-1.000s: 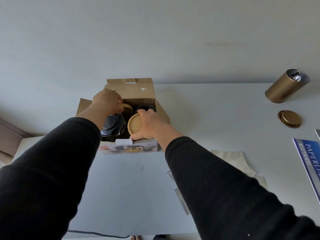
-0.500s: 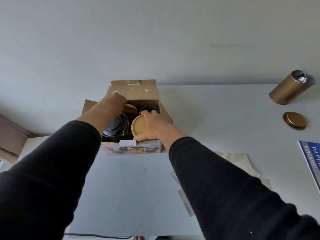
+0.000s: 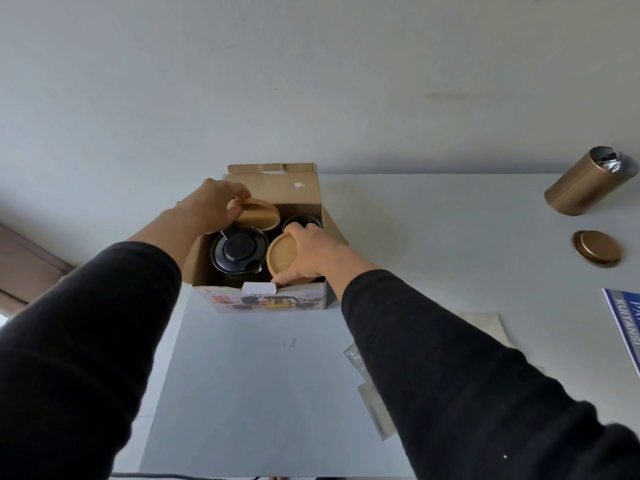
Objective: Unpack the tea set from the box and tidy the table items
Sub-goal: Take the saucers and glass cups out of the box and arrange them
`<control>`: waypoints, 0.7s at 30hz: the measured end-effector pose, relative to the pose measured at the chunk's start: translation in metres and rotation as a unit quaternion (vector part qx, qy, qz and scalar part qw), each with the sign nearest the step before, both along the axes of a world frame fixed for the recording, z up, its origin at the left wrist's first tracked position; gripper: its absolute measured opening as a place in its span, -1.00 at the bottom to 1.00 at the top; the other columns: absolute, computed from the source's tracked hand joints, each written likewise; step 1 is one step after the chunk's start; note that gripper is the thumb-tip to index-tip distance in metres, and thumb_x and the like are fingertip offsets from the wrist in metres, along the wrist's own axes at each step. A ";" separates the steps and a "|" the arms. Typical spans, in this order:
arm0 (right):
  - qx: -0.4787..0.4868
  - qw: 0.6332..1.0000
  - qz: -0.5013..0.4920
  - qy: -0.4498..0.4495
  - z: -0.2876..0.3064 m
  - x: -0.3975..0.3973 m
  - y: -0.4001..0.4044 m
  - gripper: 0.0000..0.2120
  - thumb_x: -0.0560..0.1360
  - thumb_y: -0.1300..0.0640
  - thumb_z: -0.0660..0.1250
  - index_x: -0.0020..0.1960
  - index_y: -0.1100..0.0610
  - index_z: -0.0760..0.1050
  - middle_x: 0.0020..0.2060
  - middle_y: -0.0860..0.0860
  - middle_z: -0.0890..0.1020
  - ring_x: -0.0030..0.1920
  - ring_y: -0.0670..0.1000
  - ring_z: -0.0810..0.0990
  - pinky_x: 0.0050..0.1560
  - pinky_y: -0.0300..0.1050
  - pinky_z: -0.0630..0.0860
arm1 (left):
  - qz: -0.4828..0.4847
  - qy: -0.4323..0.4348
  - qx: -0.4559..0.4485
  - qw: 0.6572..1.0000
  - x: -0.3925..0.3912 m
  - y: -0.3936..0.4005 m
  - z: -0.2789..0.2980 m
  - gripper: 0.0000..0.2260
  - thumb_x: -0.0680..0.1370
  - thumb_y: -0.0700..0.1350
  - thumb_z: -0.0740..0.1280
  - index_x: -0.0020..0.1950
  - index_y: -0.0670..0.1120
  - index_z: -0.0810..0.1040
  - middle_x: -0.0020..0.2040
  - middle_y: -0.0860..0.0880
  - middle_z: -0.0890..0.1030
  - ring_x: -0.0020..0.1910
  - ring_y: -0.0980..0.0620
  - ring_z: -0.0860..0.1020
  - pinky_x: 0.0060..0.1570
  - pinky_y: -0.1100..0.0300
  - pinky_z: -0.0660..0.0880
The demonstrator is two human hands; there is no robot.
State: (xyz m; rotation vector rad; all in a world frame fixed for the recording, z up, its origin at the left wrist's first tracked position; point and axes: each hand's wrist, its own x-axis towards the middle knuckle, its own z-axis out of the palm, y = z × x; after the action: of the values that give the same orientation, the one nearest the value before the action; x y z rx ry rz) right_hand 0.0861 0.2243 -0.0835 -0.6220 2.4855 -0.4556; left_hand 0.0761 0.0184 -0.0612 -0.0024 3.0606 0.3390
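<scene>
Gripping one round wooden coaster each, left hand [image 3: 211, 209] lifts its coaster [image 3: 254, 213] at the far side of the open cardboard box [image 3: 277, 299] while right hand [image 3: 311, 252] pinches another [image 3: 281, 256] nearer, teapot [image 3: 239, 251] between them.

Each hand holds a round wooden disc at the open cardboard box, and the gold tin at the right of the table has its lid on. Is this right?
Not quite. The head view shows the gold tin open, with its lid lying on the table beside it. The rest holds: the left hand and right hand each grip a round wooden disc at the open cardboard box.
</scene>
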 end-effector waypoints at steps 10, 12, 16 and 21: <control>0.023 1.000 0.001 -0.011 0.015 -0.015 -0.003 -0.49 0.46 0.02 0.42 0.36 0.12 0.39 0.22 0.10 0.53 0.18 0.13 0.52 0.11 -0.04 0.48 | 0.047 0.006 0.040 0.998 0.008 -0.003 0.002 -0.73 0.58 -0.15 0.27 0.28 -0.07 0.49 0.17 -0.15 0.60 0.13 -0.14 0.57 0.17 0.02 0.51; 0.034 0.999 -0.001 -0.011 0.020 -0.016 -0.004 -0.54 0.49 0.04 0.38 0.34 0.14 0.43 0.21 0.11 0.55 0.18 0.13 0.53 0.18 -0.01 0.50 | 0.050 0.016 0.055 0.997 0.008 -0.003 0.005 -0.72 0.58 -0.16 0.27 0.29 -0.10 0.49 0.17 -0.15 0.59 0.15 -0.15 0.55 0.17 0.04 0.49; 0.041 0.999 -0.018 -0.006 0.034 -0.016 -0.002 -0.59 0.54 0.06 0.33 0.34 0.17 0.45 0.22 0.13 0.56 0.21 0.15 0.53 0.26 0.04 0.48 | 0.066 0.035 0.077 0.994 0.009 -0.004 0.016 -0.72 0.59 -0.16 0.25 0.30 -0.12 0.47 0.18 -0.15 0.58 0.17 -0.15 0.53 0.18 0.08 0.45; 0.018 0.998 -0.061 -0.002 0.051 -0.008 0.002 -0.56 0.54 0.06 0.33 0.36 0.19 0.43 0.26 0.13 0.54 0.25 0.14 0.50 0.29 0.00 0.46 | 0.085 0.045 0.096 0.991 0.011 -0.003 0.035 -0.73 0.59 -0.16 0.22 0.30 -0.11 0.46 0.19 -0.17 0.56 0.14 -0.15 0.53 0.11 0.09 0.44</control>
State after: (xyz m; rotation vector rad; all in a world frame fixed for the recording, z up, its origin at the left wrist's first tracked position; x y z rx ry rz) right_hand 0.0784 0.2259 -0.0324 -0.4566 2.5308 -0.4566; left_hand 0.0871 0.0155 -0.0258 -0.2454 3.1081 0.6612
